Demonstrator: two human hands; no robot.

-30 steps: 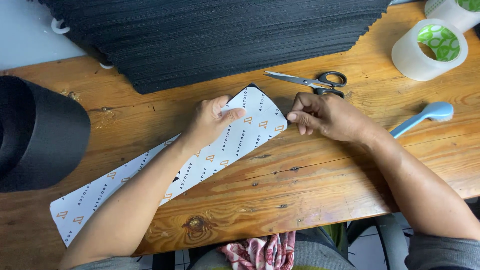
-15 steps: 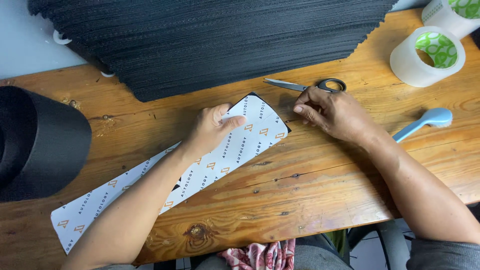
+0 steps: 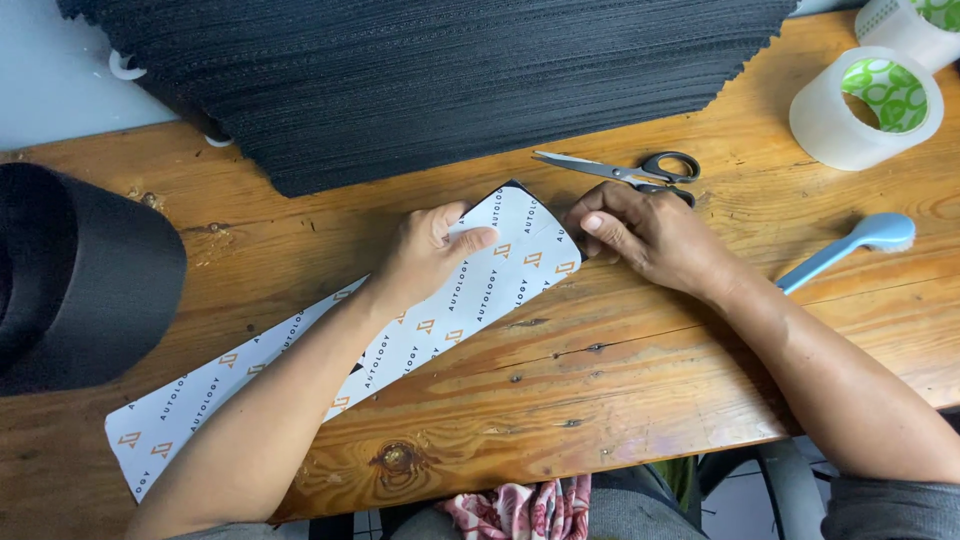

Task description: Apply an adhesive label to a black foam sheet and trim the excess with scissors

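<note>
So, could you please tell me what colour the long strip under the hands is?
The strip is white with small orange marks and dark lettering, seen in the head view.

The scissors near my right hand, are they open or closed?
Closed. The scissors lie flat on the wooden table, blades together in one point, just beyond the right hand.

The left hand point(image 3: 432, 250) lies flat, palm down, fingers together and thumb pointing right. The right hand point(image 3: 645, 235) is curled, its fingertips pressed down. Both bare forearms reach in from the bottom, close together at the hands.
</note>
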